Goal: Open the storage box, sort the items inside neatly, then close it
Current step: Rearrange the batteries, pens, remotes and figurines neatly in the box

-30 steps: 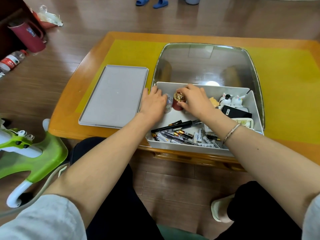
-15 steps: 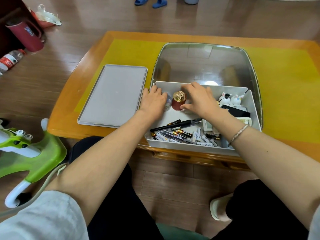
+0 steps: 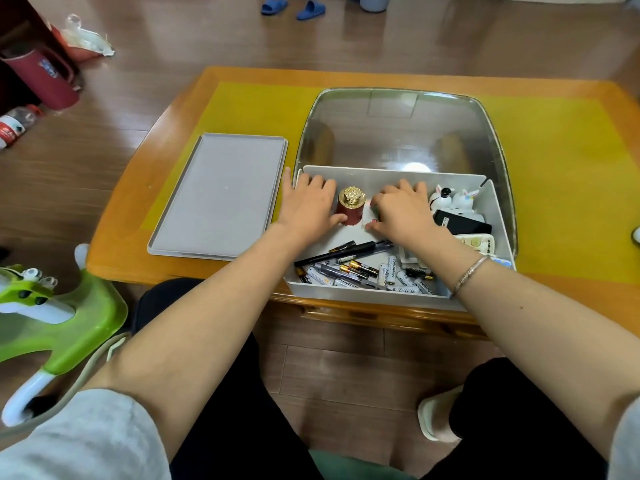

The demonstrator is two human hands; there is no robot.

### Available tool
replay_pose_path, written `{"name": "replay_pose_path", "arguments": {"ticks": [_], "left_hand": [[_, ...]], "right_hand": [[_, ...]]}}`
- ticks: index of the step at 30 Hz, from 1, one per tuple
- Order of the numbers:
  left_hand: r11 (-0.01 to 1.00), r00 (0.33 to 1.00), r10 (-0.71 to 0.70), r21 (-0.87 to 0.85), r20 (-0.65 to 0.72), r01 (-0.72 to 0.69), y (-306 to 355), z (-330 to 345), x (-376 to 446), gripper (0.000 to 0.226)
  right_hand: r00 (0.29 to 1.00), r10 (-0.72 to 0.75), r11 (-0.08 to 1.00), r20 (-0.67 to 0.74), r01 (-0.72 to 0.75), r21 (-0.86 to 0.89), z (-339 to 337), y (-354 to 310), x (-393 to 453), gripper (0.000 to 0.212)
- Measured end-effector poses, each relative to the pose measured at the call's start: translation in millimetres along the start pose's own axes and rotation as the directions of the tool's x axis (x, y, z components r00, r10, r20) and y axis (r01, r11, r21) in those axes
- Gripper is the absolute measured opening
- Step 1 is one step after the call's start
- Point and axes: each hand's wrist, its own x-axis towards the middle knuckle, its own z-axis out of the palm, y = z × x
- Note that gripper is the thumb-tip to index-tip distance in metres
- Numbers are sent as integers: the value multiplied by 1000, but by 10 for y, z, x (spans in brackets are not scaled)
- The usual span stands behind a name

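Note:
The white storage box stands open at the table's near edge. Its grey lid lies flat to the left. A red jar with a gold cap stands upright in the box's far part. My left hand rests in the far left corner, thumb against the jar. My right hand is just right of the jar, its fingers curled over a small white item. Pens and several batteries lie along the near wall. Two bunny figurines and a black device sit at the right.
The box sits on a clear domed tray on the yellow-topped wooden table. A green plastic stool stands by my left knee. On the floor are a red jug, a bottle and blue slippers.
My right hand came off the jar's gold cap and moved right onto the small white item. My left hand slid toward the far left corner, covering a small clear item.

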Motion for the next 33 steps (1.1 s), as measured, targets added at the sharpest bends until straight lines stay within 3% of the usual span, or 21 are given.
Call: {"name": "replay_pose_path", "arguments": {"ticks": [9,17,25,33], "left_hand": [[991,999,42,-126,19,-40,111,-32,142,50],[986,999,35,-165,25,-30,126,-2,199,39],[988,999,33,-152,21,-29,136,1,180,39],[986,999,33,-164,33,-27,125,-3,137,47]], "right_hand": [[999,39,995,-8,-38,92,-42,220,-27,41],[996,59,998,63,-60,12,-127,274,-12,28],[989,138,990,47,-137,-12,-115,224,-8,26],[994,105,994,26,-105,24,-78,256,-70,31]]}}
